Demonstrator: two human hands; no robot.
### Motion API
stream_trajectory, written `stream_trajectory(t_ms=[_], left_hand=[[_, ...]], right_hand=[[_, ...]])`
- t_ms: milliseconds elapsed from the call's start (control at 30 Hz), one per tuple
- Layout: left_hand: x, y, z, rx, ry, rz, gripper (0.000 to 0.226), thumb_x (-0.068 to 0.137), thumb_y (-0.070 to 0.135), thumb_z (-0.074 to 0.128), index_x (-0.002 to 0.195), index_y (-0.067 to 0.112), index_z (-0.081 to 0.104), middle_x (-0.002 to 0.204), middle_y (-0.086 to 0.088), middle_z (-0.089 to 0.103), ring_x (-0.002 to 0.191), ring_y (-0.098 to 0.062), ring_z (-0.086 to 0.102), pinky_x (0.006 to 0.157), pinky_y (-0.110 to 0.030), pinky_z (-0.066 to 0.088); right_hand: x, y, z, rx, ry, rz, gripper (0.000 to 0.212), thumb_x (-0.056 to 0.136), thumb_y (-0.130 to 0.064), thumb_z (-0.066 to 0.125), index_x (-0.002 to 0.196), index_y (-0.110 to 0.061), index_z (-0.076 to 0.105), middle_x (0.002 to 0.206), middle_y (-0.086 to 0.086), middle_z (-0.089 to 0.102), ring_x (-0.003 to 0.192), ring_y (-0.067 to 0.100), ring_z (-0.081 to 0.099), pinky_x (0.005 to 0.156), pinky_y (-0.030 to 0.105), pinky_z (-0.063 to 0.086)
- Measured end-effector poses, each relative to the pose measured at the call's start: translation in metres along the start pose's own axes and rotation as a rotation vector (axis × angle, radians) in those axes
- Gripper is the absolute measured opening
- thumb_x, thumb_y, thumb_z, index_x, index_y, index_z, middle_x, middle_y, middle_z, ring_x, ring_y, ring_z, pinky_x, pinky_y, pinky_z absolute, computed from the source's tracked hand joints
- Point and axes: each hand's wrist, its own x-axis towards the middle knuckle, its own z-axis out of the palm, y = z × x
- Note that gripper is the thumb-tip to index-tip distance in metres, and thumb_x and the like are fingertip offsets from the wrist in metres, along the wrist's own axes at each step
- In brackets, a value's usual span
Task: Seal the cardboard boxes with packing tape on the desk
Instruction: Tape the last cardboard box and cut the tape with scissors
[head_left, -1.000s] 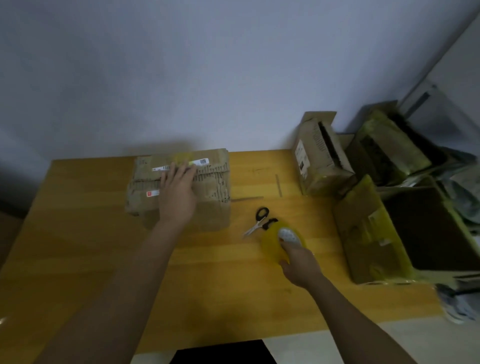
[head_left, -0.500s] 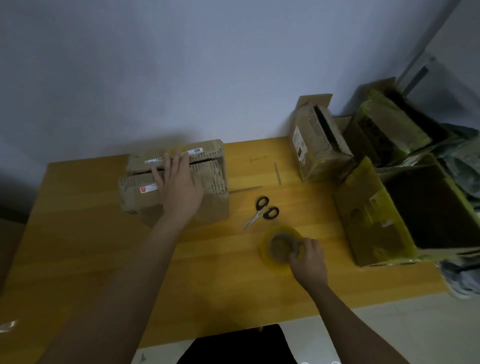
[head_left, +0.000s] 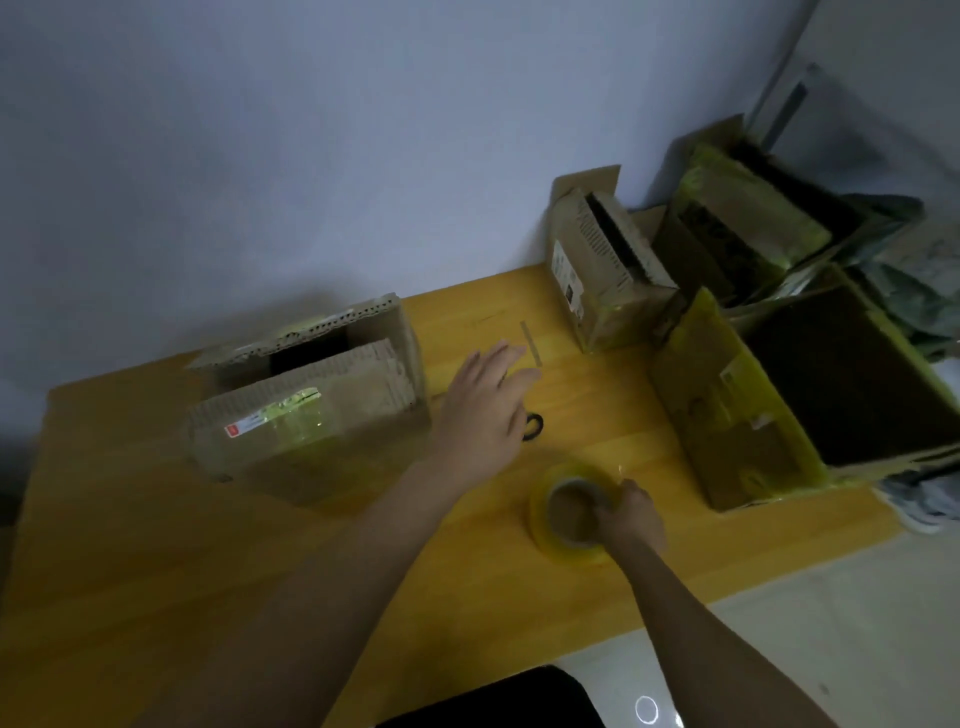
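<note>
A worn cardboard box (head_left: 311, 400) stands on the left of the wooden desk (head_left: 156, 545), its top flaps parted with a dark gap between them. My left hand (head_left: 483, 410) hovers to the right of the box with fingers straight, above black-handled scissors (head_left: 532, 428) that it mostly hides. My right hand (head_left: 626, 514) grips a roll of yellow packing tape (head_left: 563, 512) lying on the desk near the front edge.
A small open cardboard box (head_left: 602, 275) stands at the back right of the desk. A larger open box with yellow tape (head_left: 727, 410) sits at the right edge. More boxes (head_left: 743, 223) and bags pile up beyond it. A tape strip (head_left: 531, 343) lies on the desk.
My left hand has lifted off the box and moved right over the scissors. The box flaps have sprung apart. My right hand still holds the tape roll.
</note>
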Motion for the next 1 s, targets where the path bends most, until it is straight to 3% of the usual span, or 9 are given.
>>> stream_trajectory(t_ms=[100,167,267,333,433,567,800,900,1000], left_hand=[[0.015,0.018,0.022,-0.189,-0.323,-0.163,0.039,0.102,0.018,0.039,0.140,0.016,0.046,0.145,-0.003,0.041,0.130,-0.023,0.042,0.104,-0.036,0.040],[0.026,0.030,0.041,-0.293,-0.571,-0.251,0.043,0.104,0.026,0.035,0.147,0.018,0.037,0.150,-0.002,0.037,0.126,-0.025,0.047,0.097,-0.034,0.042],[0.038,0.042,0.062,-0.458,-0.810,-0.415,0.053,0.105,0.042,0.030,0.153,0.020,0.024,0.159,-0.001,0.024,0.140,-0.023,0.032,0.107,-0.034,0.033],[0.045,0.042,0.068,-0.552,-0.861,-0.516,0.062,0.101,0.055,0.029,0.152,0.020,0.026,0.158,0.000,0.023,0.142,-0.024,0.028,0.114,-0.042,0.029],[0.047,0.033,0.064,-0.644,-0.774,-0.459,0.048,0.096,0.056,0.044,0.128,0.023,0.057,0.132,0.004,0.056,0.119,-0.013,0.054,0.106,-0.041,0.042],[0.041,0.024,0.034,-0.769,-0.594,-0.373,0.020,0.089,0.044,0.062,0.097,0.027,0.069,0.099,0.006,0.071,0.096,-0.009,0.065,0.093,-0.032,0.051],[-0.005,0.001,-0.050,-0.659,-0.377,-0.491,0.032,0.090,0.051,0.055,0.110,0.027,0.059,0.111,0.009,0.060,0.103,-0.008,0.058,0.092,-0.034,0.050],[-0.041,-0.005,-0.074,-0.606,-0.167,-0.643,0.038,0.093,0.051,0.050,0.109,0.019,0.059,0.102,0.003,0.063,0.094,-0.014,0.061,0.086,-0.035,0.053],[-0.067,-0.004,-0.089,-0.624,-0.109,-0.755,0.048,0.093,0.056,0.045,0.096,0.011,0.063,0.089,-0.003,0.067,0.083,-0.019,0.066,0.081,-0.039,0.055]], right_hand=[[-0.006,0.024,-0.017,-0.083,0.023,-0.176,0.041,0.095,-0.017,0.058,0.133,-0.011,0.046,0.134,0.010,0.048,0.114,0.033,0.055,0.076,0.034,0.042],[-0.010,0.029,-0.029,-0.156,0.050,-0.332,0.041,0.090,-0.014,0.058,0.131,-0.018,0.050,0.131,0.004,0.048,0.119,0.029,0.050,0.074,0.031,0.041],[-0.020,0.022,-0.044,-0.279,0.114,-0.547,0.044,0.084,-0.008,0.061,0.125,-0.021,0.057,0.124,0.002,0.054,0.118,0.027,0.049,0.066,0.033,0.043],[-0.025,0.022,-0.054,-0.234,0.200,-0.659,0.044,0.076,-0.005,0.067,0.117,-0.018,0.063,0.114,0.004,0.060,0.107,0.031,0.057,0.060,0.035,0.046],[-0.031,0.019,-0.068,-0.122,0.277,-0.756,0.041,0.072,-0.007,0.063,0.112,-0.016,0.066,0.106,0.004,0.062,0.094,0.030,0.060,0.059,0.035,0.048],[-0.036,-0.002,-0.081,0.000,0.275,-0.850,0.040,0.074,-0.005,0.061,0.112,-0.015,0.066,0.108,0.003,0.061,0.096,0.026,0.058,0.064,0.036,0.049],[-0.050,-0.066,-0.085,0.139,0.311,-1.051,0.038,0.078,-0.004,0.061,0.113,-0.018,0.060,0.108,0.001,0.056,0.097,0.021,0.056,0.065,0.040,0.053],[-0.059,-0.095,-0.080,0.151,0.343,-1.106,0.033,0.080,-0.015,0.052,0.112,-0.017,0.062,0.109,0.000,0.056,0.101,0.019,0.054,0.067,0.039,0.053],[-0.068,-0.119,-0.075,0.118,0.374,-1.177,0.036,0.080,-0.021,0.047,0.111,-0.014,0.064,0.111,0.005,0.059,0.103,0.024,0.055,0.063,0.036,0.053]])
